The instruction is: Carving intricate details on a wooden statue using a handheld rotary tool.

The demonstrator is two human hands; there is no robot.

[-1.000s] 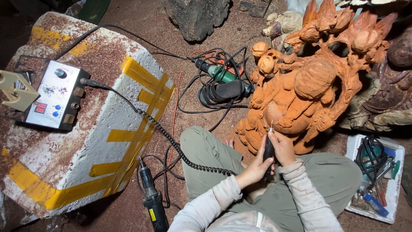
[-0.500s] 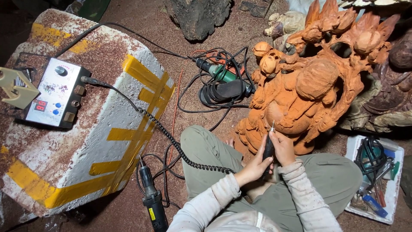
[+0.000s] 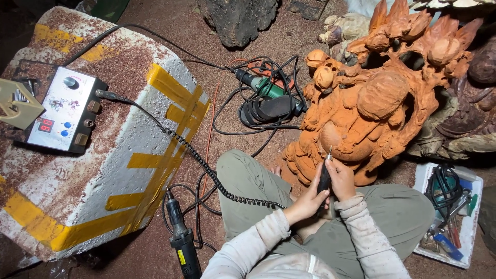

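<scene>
Rotary carving handpiece [image 3: 324,182], dark and slim, is pinched upright between both hands over the person's lap, its bit touching the lower belly of an orange wooden figure sculpture [image 3: 372,111]. The right hand [image 3: 341,178] curls around its upper part; the left hand [image 3: 308,199] closes on it from below. A coiled black cable [image 3: 206,168] runs to a control box [image 3: 64,114] on a yellow-taped white block [image 3: 129,170]
</scene>
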